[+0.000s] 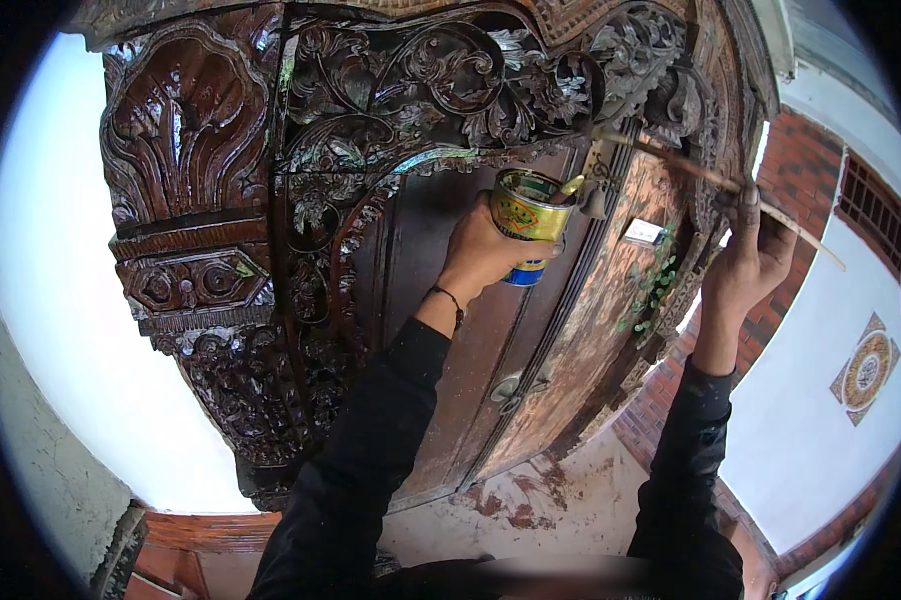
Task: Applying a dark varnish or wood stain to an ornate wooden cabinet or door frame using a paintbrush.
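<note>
My left hand [479,245] is wrapped round an open tin can [531,215] with a gold and blue label, held up in front of a wooden door. A yellow-tipped piece [573,186], perhaps a handle, sticks out over the can's rim; the can's contents are hard to see. Higher and to the right, my right hand [749,255] pinches a long thin stick-like brush [686,165]. Its far end reaches the lower edge of the dark carved wood [401,85], but I cannot tell whether it touches. The carving on the left looks dark and glossy, the right part paler.
Behind the can is the brown door [426,300] with a metal handle [506,388]. A small bell [596,204] hangs beside the can. Green leaves [656,290] and a small white box [645,232] are near the right forearm. Reddish-brown stains mark the floor [591,500].
</note>
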A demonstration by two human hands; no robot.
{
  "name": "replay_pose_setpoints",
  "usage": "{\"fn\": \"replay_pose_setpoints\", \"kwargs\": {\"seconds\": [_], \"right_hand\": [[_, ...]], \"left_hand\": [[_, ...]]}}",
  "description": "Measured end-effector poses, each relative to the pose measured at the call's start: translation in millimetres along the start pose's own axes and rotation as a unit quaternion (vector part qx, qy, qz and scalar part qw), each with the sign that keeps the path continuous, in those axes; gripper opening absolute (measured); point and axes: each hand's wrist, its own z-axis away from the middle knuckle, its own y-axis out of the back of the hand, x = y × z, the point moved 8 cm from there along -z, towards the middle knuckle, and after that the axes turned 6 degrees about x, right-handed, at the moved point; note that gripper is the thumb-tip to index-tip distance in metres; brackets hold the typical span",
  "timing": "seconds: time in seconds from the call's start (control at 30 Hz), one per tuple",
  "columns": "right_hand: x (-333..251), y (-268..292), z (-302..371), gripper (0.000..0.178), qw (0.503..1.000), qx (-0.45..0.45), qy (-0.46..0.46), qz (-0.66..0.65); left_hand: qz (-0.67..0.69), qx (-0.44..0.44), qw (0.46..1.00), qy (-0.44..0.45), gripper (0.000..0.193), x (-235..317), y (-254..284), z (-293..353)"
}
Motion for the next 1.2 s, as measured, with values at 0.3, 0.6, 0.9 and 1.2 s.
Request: {"fn": "replay_pose_setpoints", "kwargs": {"seconds": [0.3,0.6,0.9,1.2], "right_hand": [[-22.9,-85.5,1.9,0.015,0.957,-0.195,0.213,-0.011],[-61.9,-95.5,3.9,0.015,0.928,-0.246,0.278,0.025],[-58.8,-109.9,9.8,0.014,0.908,-0.275,0.313,0.042],[-46.8,-132.0,2.3,0.017,0.894,-0.323,0.302,0.076]], "left_hand": [[-0.01,-0.023,1.0,0.015,0.084,-2.1,0.3,-14.4],[-0.014,0.002,1.0,-0.002,0.085,2.4,11.6,-14.8],[-0.027,-0.008,1.0,0.012,0.096,-10.2,11.1,-20.9],[-0.015,-0.014,1.0,0.005,0.086,1.2,1.7,-22.0]]}}
